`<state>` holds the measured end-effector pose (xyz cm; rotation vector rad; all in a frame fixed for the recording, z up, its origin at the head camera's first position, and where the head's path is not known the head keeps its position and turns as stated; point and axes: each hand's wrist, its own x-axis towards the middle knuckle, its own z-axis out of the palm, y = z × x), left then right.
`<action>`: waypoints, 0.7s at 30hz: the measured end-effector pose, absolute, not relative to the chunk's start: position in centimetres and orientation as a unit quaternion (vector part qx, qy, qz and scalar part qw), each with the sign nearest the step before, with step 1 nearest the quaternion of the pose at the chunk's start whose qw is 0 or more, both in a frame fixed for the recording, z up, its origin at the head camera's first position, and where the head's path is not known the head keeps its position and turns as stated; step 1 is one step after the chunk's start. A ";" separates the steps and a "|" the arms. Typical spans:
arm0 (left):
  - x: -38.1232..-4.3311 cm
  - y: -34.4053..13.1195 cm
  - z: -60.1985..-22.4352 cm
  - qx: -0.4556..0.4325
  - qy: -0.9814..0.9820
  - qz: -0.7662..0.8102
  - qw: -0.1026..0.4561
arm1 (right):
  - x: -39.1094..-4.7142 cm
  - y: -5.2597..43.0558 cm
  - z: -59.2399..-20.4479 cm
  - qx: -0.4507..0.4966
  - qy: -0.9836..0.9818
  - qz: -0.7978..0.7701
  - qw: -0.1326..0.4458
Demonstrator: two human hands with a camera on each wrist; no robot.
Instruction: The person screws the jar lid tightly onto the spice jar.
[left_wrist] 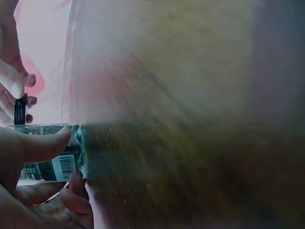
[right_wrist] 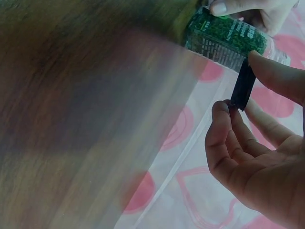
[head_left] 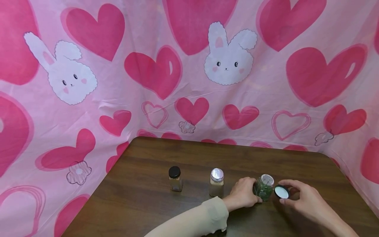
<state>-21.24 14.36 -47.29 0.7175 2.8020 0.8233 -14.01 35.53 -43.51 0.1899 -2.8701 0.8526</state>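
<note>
My left hand [head_left: 244, 192] grips a clear jar of green dried herbs [head_left: 264, 188] standing on the table, thumb on one side and fingers on the other. A whitish disc covers the jar's mouth. In the left wrist view a barcode label [left_wrist: 64, 167] shows on the jar. Just right of the jar, my right hand [head_left: 306, 199] pinches a black screw lid [head_left: 282, 192] between thumb and fingertips. The lid is tilted, its white inner side facing up and toward the jar, and it is off the jar. In the right wrist view the lid [right_wrist: 243, 86] appears edge-on.
Left of my left hand stands a jar of beige powder [head_left: 216, 182] with a whitish, shiny top. Farther left is a similar jar with a black lid [head_left: 174, 172]. The dark wooden table [head_left: 142, 164] meets a pink heart-patterned cloth [head_left: 189, 89] behind it.
</note>
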 end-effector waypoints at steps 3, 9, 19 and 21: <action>-21.2 14.4 -47.3 0.238 0.929 0.273 0.068 | -14.0 35.5 -43.4 0.065 -0.954 0.285 0.073; -21.3 14.4 -47.3 0.241 0.929 0.271 0.068 | -14.0 35.5 -43.5 0.078 -0.950 0.287 0.092; -21.1 14.4 -47.2 0.238 0.933 0.264 0.055 | -14.1 35.3 -42.9 0.074 -0.954 0.275 0.094; -21.1 14.4 -47.2 0.237 0.933 0.266 0.055 | -14.1 35.2 -42.8 0.072 -0.955 0.274 0.092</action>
